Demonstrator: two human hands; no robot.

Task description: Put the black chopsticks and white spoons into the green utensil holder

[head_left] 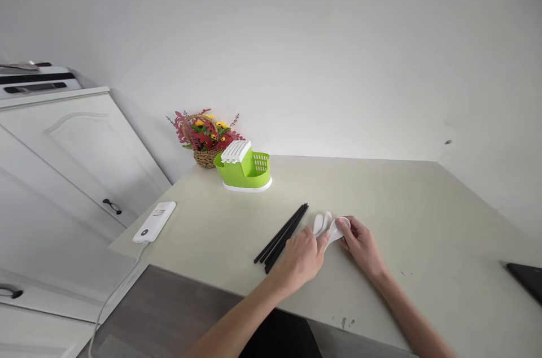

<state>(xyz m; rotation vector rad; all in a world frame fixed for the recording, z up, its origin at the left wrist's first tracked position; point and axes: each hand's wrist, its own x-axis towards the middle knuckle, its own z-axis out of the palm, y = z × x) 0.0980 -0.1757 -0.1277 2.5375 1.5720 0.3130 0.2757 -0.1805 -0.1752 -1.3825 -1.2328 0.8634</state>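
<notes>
Several white soup spoons lie fanned out near the front of the table, their bowls pointing away from me. My left hand (304, 250) is closed over their handles, which are mostly hidden under the fingers. With thumb and fingers, my right hand (363, 246) pinches the bowl of the rightmost white spoon (335, 232). Two more white spoons (324, 223) show just to its left. Beside my left hand, several black chopsticks (283, 236) rest slantwise on the table, roughly side by side.
A green and white cutlery holder (254, 182) stands at the back left, in front of a wicker basket of flowers (205, 158). A white power bank (156, 222) with a cable lies at the left edge of the table (381, 194). At the far right is a black flat object (526, 279).
</notes>
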